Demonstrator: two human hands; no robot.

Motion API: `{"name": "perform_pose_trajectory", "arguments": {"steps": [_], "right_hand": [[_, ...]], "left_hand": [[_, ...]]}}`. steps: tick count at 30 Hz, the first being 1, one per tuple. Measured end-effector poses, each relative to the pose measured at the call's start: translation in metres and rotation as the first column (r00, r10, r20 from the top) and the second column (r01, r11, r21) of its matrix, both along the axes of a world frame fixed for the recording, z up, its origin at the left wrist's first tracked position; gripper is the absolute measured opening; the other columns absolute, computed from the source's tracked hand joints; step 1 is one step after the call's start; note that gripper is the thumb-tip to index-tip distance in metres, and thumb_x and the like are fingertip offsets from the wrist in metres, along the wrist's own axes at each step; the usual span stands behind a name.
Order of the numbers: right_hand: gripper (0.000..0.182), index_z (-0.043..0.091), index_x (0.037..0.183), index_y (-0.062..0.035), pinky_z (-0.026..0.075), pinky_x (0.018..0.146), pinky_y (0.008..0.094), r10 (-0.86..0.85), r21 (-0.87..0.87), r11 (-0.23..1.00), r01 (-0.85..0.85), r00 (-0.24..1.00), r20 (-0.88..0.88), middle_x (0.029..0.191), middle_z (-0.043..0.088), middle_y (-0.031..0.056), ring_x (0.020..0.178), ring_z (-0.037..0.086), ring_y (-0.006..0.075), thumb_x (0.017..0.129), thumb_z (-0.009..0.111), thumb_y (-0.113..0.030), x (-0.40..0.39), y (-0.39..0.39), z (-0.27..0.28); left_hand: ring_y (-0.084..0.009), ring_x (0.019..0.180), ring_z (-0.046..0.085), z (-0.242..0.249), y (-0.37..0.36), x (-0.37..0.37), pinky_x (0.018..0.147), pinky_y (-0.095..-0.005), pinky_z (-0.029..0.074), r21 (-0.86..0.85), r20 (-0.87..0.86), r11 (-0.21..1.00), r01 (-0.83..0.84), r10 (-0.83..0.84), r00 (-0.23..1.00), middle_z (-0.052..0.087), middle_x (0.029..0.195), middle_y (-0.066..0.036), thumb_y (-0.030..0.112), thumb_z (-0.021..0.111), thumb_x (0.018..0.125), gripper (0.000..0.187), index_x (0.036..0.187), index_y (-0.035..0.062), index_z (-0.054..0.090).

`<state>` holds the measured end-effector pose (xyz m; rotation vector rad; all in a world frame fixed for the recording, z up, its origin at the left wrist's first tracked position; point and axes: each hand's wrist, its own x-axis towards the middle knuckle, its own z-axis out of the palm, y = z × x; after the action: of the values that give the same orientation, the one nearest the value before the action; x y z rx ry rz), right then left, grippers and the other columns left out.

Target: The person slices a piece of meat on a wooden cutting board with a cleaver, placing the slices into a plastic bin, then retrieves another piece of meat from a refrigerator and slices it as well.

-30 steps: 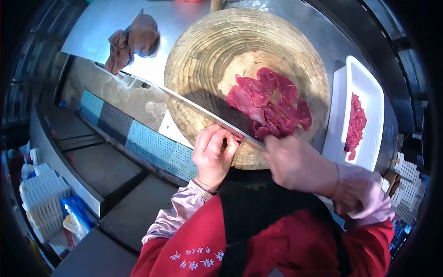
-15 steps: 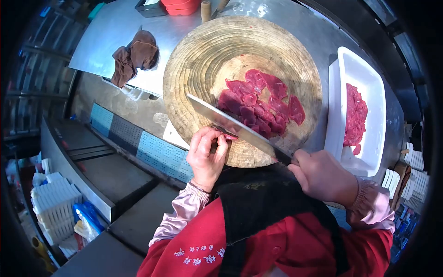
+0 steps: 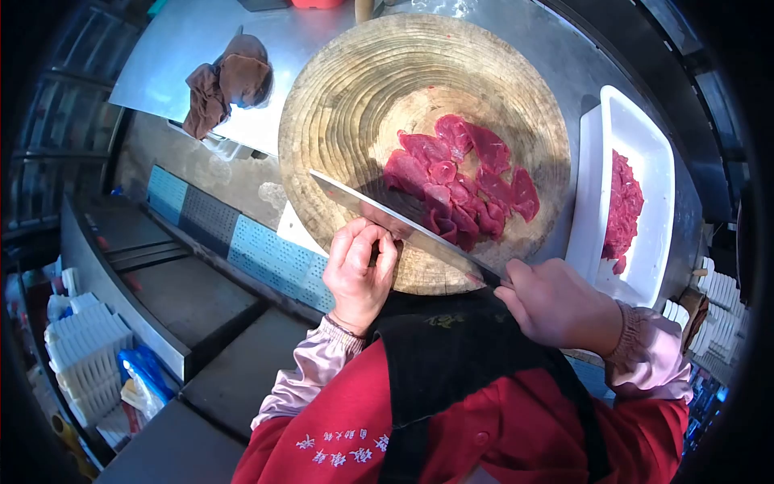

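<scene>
My right hand [image 3: 564, 310] grips the handle of a long-bladed kitchen knife [image 3: 407, 231] at the near right edge of a round wooden chopping block [image 3: 334, 105]. The blade slants up and left across the block's near part. My left hand [image 3: 353, 273] is at the block's near left edge, fingers curled, with the fingertips right against the blade. The piece of red meat that showed at those fingertips earlier is now hidden by hand and blade. Beyond the blade, slices of red meat [image 3: 459, 185] lie overlapping in a loose pile.
Right of the block stands a white plastic tub [image 3: 586, 185] with more red meat [image 3: 622, 214] inside. A crumpled brown cloth [image 3: 211, 97] lies on the steel table [image 3: 153, 73] at the upper left. White stacked containers [image 3: 89, 355] sit low at the left.
The knife has shifted slightly left, and the red piece by my left fingertips no longer shows. My left hand stays nearly in place. The view has tilted a little.
</scene>
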<state>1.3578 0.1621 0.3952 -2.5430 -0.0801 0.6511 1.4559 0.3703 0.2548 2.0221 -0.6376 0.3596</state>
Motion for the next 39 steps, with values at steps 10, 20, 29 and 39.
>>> {"name": "perform_pose_trajectory", "arguments": {"steps": [10, 20, 29, 39], "right_hand": [[0.012, 0.055, 0.082, 0.0077, 0.049, 0.061, 0.0491, -0.039, 0.068, 0.997, 0.042, 0.999, -0.033, 0.07, 0.06, 0.0275, 0.07, 0.063, 0.0434, 0.072, 0.055, 0.002, 0.041, 0.022, -0.012], [0.018, 0.059, 0.09, 0.0056, 0.049, 0.049, 0.0396, -0.202, 0.368, 0.9, 0.233, 0.972, -0.119, 0.061, 0.057, 0.0189, 0.052, 0.061, 0.03, 0.089, 0.06, -0.012, 0.042, -0.002, -0.043], [0.016, 0.059, 0.098, 0.0011, 0.043, 0.036, 0.0278, -0.519, 0.524, 0.424, 0.739, 0.672, -0.528, 0.058, 0.053, 0.0046, 0.041, 0.052, 0.0124, 0.089, 0.064, -0.012, -0.007, -0.025, -0.073], [0.019, 0.058, 0.094, 0.0016, 0.04, 0.035, 0.0269, -0.659, 0.508, 0.365, 0.78, 0.602, -0.451, 0.056, 0.052, 0.0034, 0.039, 0.05, 0.0103, 0.087, 0.067, -0.013, -0.015, -0.029, -0.076]], "left_hand": [[-0.0146, 0.068, 0.063, 0.003, 0.001, -0.001, 0.062, -0.0249, 0.051, -0.022, -0.047, 1.0, 0.009, -0.01, 0.999, 0.064, 0.088, -0.009, -0.004, 0.072, 0.075, 0.014, 0.085, 0.0019, 0.063], [-0.0128, 0.06, 0.06, 0.015, 0.001, 0.013, 0.059, -0.0253, 0.051, 0.121, -0.201, 0.993, -0.006, 0.03, 0.979, 0.063, 0.08, -0.008, 0.0, 0.069, 0.075, 0.014, 0.088, 0.0022, 0.067], [-0.0209, 0.071, 0.066, 0.019, 0.009, 0.014, 0.067, -0.0292, 0.053, 0.227, -0.08, 0.954, 0.195, -0.181, 0.98, 0.067, 0.086, -0.012, 0.002, 0.068, 0.077, 0.013, 0.09, 0.0002, 0.07], [-0.0298, 0.08, 0.062, 0.008, -0.016, 0.022, 0.073, -0.0377, 0.049, 0.151, -0.085, 0.963, 0.225, -0.215, 0.973, 0.066, 0.083, -0.012, 0.007, 0.075, 0.074, 0.01, 0.079, 0.0025, 0.068]]}}
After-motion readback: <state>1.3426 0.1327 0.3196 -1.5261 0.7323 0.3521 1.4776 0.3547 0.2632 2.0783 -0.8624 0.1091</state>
